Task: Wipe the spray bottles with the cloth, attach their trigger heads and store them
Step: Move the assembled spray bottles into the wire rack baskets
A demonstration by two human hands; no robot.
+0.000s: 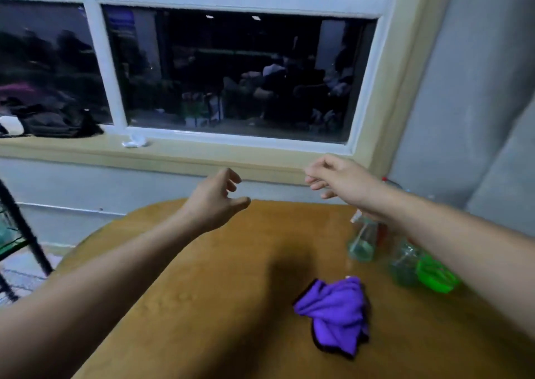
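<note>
A crumpled purple cloth lies on the wooden table, right of the middle. Behind it, at the right, stands a clear spray bottle with a white trigger head, partly hidden by my right forearm. Beside it, further right, is another clear bottle with a bright green trigger head lying against it. My left hand hovers over the table's far edge, fingers loosely curled, holding nothing. Raised to the same height, my right hand also has loosely curled fingers and holds nothing.
A wide window with a yellow sill runs behind the table; a black bag and a crumpled white scrap lie on the sill. A dark metal rack stands at the left. A grey wall closes the right side.
</note>
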